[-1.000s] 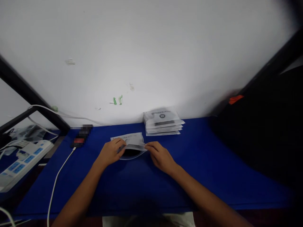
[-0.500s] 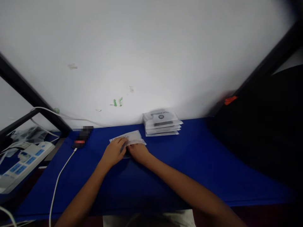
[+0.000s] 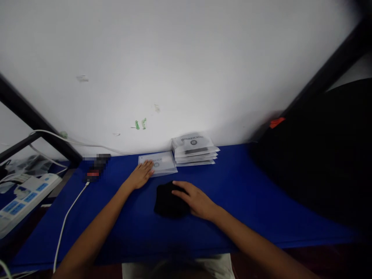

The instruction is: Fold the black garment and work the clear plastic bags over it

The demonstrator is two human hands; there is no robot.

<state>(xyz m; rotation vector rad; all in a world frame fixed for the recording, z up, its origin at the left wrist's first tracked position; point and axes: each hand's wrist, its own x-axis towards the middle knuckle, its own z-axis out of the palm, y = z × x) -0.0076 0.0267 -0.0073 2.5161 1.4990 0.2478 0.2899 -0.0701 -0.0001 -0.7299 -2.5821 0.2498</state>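
Observation:
My left hand lies flat with outstretched fingers on a printed frosted plastic bag, which rests flat on the blue tabletop. Nearer to me, my right hand grips a folded black cloth item by its right side, fingers over the top. Its exact kind cannot be made out. Behind and to the right of the flat bag stands a stack of similar filled bags with dark lettering, up against the wall.
A phone-like dark device, partly pixelated, lies at the left with a white cable. A power strip is beyond the table's left edge. A large black mass with an orange tag fills the right side.
My right hand has come out from the bag's opening and moved toward me and right, with the black cloth item. The bag now lies flat under my left hand.

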